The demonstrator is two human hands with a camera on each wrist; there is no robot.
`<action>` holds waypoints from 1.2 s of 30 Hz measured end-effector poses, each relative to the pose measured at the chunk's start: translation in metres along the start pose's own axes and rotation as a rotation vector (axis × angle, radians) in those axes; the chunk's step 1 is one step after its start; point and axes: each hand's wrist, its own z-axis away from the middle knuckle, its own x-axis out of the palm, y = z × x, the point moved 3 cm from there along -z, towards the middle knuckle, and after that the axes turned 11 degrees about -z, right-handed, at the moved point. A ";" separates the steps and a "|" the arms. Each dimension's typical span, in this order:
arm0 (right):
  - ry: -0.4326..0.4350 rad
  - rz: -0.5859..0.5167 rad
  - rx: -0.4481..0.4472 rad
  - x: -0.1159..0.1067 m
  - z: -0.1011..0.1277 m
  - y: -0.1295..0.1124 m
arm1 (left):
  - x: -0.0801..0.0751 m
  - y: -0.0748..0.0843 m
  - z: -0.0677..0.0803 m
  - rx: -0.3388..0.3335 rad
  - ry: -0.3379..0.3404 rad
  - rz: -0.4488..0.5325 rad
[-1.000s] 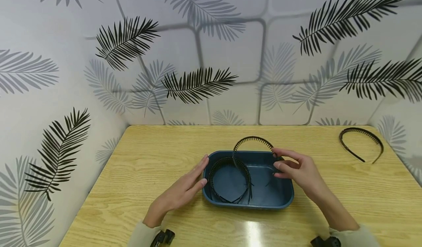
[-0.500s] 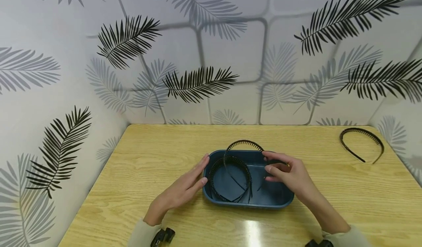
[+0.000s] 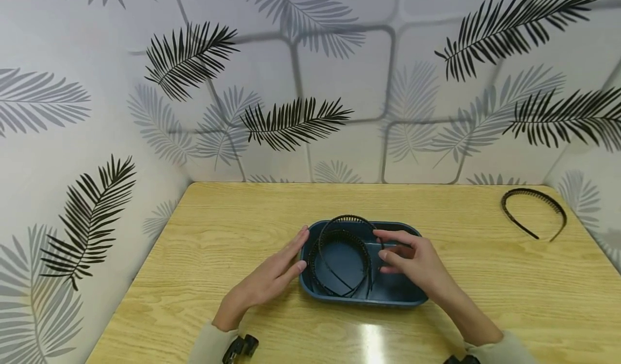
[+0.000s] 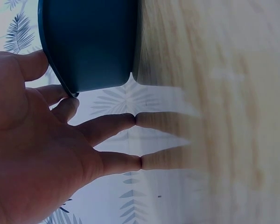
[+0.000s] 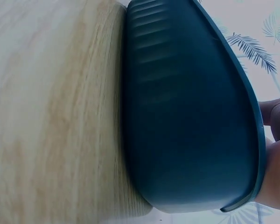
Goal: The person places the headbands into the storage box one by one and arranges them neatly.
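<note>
Between the hands stands a dark blue oblong plastic bin (image 3: 359,302). Its outer wall fills much of both wrist views. With thumb and fingertips, my right hand (image 3: 412,259) pinches one side of a black toothed headband (image 3: 346,217), tilted over the bin's left half with its ends down inside. Below it, several black headbands (image 3: 365,255) lie nested in a ring. My left hand (image 3: 267,277) rests against the bin's left end, fingers extended; in the left wrist view, that hand's thumb and two fingers (image 4: 67,109) are at the rim and two others reach to the table.
Another black headband (image 3: 529,191) lies at the far right of the wooden table (image 3: 233,218). Behind the table rises a wall (image 3: 349,153) with a leaf pattern, and a similar wall stands along the left.
My right hand has moved left and down with the headband, lowering it over the nested ones. The left hand has stayed at the bin's end.
</note>
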 end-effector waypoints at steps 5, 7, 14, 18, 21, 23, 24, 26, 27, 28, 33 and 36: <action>-0.001 0.014 0.008 0.002 0.000 -0.001 | 0.001 -0.002 0.000 -0.008 -0.012 0.006; -0.007 0.020 0.006 0.004 0.000 -0.001 | 0.001 -0.002 0.001 -0.007 -0.011 0.010; -0.040 0.045 0.012 0.009 -0.004 0.001 | 0.000 -0.001 0.001 -0.006 -0.004 0.019; -0.056 0.051 0.013 0.011 -0.005 0.004 | 0.000 0.000 0.001 -0.002 -0.004 0.018; -0.055 0.059 0.022 0.012 -0.006 0.006 | 0.000 0.001 0.000 -0.004 -0.010 0.018; -0.052 0.068 0.028 0.013 -0.007 0.008 | 0.000 0.001 0.000 -0.003 -0.011 0.017; -0.050 0.074 0.030 0.013 -0.007 0.008 | 0.001 0.000 0.000 -0.001 -0.010 0.014; -0.046 0.083 0.034 0.013 -0.007 0.009 | 0.001 -0.001 0.000 0.003 -0.006 0.011; -0.046 0.087 0.034 0.013 -0.008 0.009 | 0.001 -0.001 0.000 0.004 -0.006 0.012; -0.048 0.090 0.035 0.014 -0.008 0.009 | 0.001 -0.002 0.000 0.002 -0.007 0.010; -0.059 0.102 0.042 0.015 -0.009 0.009 | 0.001 -0.003 0.000 -0.010 -0.011 0.004; -0.058 0.112 0.048 0.015 -0.010 0.010 | 0.001 -0.003 0.000 -0.010 -0.008 -0.003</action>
